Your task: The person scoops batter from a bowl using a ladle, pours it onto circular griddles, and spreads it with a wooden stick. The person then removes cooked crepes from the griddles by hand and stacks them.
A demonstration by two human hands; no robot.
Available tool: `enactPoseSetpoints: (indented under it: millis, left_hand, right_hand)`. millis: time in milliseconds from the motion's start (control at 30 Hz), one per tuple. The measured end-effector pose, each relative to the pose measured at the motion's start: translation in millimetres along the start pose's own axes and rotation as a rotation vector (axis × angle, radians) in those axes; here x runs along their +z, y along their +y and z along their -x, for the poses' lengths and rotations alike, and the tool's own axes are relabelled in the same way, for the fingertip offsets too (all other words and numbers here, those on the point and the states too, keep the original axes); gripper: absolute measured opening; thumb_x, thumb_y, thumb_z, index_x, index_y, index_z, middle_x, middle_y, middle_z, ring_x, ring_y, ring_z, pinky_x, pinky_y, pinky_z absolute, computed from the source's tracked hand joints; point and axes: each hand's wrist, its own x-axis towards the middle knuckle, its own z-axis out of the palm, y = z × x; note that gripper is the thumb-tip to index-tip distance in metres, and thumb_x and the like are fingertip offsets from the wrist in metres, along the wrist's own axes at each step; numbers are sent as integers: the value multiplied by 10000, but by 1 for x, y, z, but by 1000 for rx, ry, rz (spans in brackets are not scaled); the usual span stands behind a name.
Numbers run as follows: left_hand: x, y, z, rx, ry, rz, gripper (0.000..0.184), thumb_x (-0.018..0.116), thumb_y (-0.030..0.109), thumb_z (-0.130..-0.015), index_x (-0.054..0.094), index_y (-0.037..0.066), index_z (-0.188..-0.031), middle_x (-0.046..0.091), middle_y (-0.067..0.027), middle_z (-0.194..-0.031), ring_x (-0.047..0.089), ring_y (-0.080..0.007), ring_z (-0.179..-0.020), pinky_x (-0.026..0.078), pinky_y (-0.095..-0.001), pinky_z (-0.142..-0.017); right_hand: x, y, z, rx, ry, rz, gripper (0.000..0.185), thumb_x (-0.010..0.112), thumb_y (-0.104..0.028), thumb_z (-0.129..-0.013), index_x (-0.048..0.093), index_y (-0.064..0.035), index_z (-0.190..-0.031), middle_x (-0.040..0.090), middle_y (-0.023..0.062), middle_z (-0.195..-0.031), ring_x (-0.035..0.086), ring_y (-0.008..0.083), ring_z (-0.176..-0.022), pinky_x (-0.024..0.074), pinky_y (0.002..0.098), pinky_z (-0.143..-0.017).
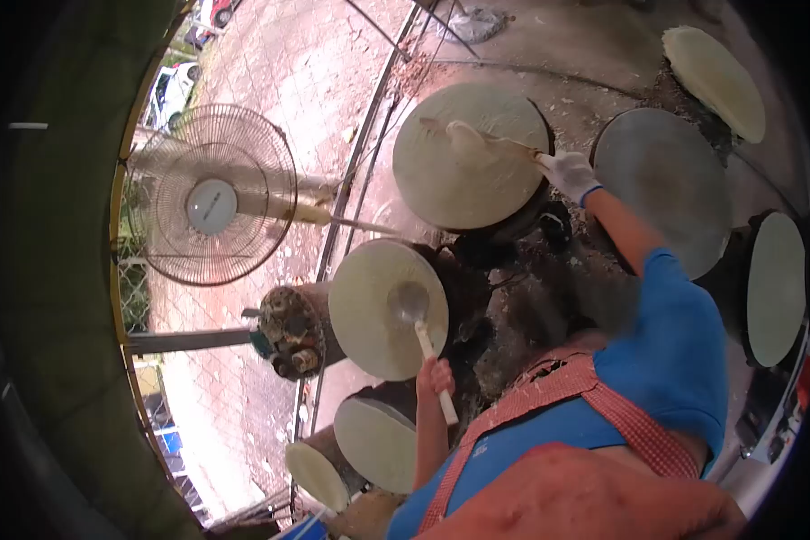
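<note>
My left hand is bare and wraps round the pale handle of a ladle. The ladle's round bowl rests on or just above a pale, batter-coated round griddle. My right hand, in a white glove with a blue cuff, grips a thin-handled spreading tool. Its far end is blurred, over a larger round griddle covered with a pale layer. Right of my gloved hand lies a grey, uncoated round griddle.
A standing fan is at the left. Other pale-coated discs stand at lower left and far right. A pale flat sheet lies at upper right. A cylinder with cluttered top adjoins the near griddle; wire fencing lies beyond.
</note>
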Motion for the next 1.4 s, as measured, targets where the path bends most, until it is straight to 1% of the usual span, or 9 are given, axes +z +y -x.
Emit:
enactPoseSetpoints:
  millis: [367,567,767,900,1100,1200,1267,1333,1400]
  left_hand:
    - [123,23,-155,158,57,-226,231,493,107,-851,342,117,-677,268,42,-508,269,-57,-352,216,-199,-285]
    - [155,-39,-234,703,258,-902,235,475,-8,-777,300,109,-880,307,-5,-548,294,-103,-353,287,-238,-305]
    - [129,-7,-194,-219,-155,-150,324,470,190,-867,291,148,-600,240,55,-463,244,-59,-354,238,-209,-306]
    - [72,-34,-111,215,187,-569,111,481,222,-886,442,121,-863,260,35,-510,241,-45,-357,210,-194,-294]
    - [69,-57,-59,-40,-146,-17,187,521,156,-864,434,91,-1016,292,35,-537,277,-30,-366,261,-165,-277]
    - [43,-68,-32,-68,-341,94,236,508,198,-874,433,145,-1091,298,30,-553,290,-34,-376,271,-169,-284]
    - [21,-76,-11,191,-307,-35,287,484,215,-890,422,207,-1170,306,23,-576,293,-32,-384,261,-166,-282]
    - [0,-112,1,499,-169,-178,290,497,221,-885,418,264,-1161,322,26,-573,274,-20,-368,230,-155,-269]
    - [-39,-150,19,705,-185,-259,270,505,201,-881,404,293,-1113,337,29,-562,254,-14,-351,209,-147,-267]
  right_hand:
    - [-17,21,68,2,65,-30,166,582,-291,-786,653,-175,-882,547,125,-601,559,301,-519,448,404,-473]
    - [-10,-22,119,148,-41,170,165,533,-311,-816,627,-203,-896,534,101,-608,556,297,-507,441,433,-461]
    - [-39,-79,134,219,117,-168,185,643,-282,-742,658,-119,-827,572,113,-616,568,287,-551,440,378,-507]
    - [-53,-79,165,-35,224,-202,180,694,-235,-693,656,-136,-838,550,67,-581,544,247,-496,415,340,-460]
    - [-51,-106,176,-6,185,-296,299,696,-222,-707,629,-68,-954,610,107,-719,588,253,-595,456,333,-557]
    - [-66,-132,158,206,-321,-675,358,616,-218,-791,575,-24,-1089,631,152,-958,621,209,-846,460,297,-769]
    - [-48,-136,149,130,-367,-825,301,582,-201,-822,588,-33,-1071,629,44,-872,558,123,-772,451,263,-713]
    - [-49,-140,139,237,-506,-1085,185,596,-209,-824,602,-77,-953,508,-15,-650,439,23,-504,335,175,-400]
    - [-32,-138,124,234,-793,-993,243,597,-238,-821,602,-50,-976,550,19,-677,487,60,-562,377,206,-473]
